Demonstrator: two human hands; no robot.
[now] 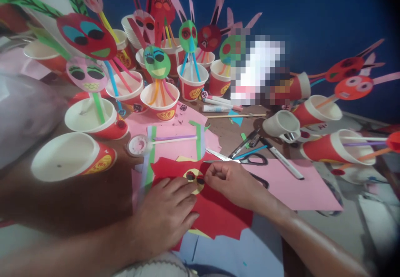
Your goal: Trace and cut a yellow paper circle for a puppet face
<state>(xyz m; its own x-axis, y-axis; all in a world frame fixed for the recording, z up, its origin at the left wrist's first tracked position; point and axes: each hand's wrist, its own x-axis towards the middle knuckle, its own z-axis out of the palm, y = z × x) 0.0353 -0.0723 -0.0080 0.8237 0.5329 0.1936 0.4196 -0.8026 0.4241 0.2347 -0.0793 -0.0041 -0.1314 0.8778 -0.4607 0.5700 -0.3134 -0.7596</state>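
Note:
A small pale-yellow paper disc [197, 187] with two dark eye shapes edged in red lies on a sheet of red paper [225, 210]. My left hand [171, 210] rests flat, its fingers stretched over the red paper and its fingertips on the disc's lower left. At the disc's right edge, the thumb and fingers of my right hand [226, 181] are pinched together, close to the right eye shape. What they pinch, if anything, is hidden. Just behind that hand lie scissors [254, 159] with black handles, partly covered by it.
Red-and-white paper cups [159, 101], several bearing paper faces on coloured sticks, line the back and sides. Markers [283, 160], a white mug [281, 124], a tape roll [137, 145] and pink paper [300, 185] lie nearer. A blurred patch covers part of the back.

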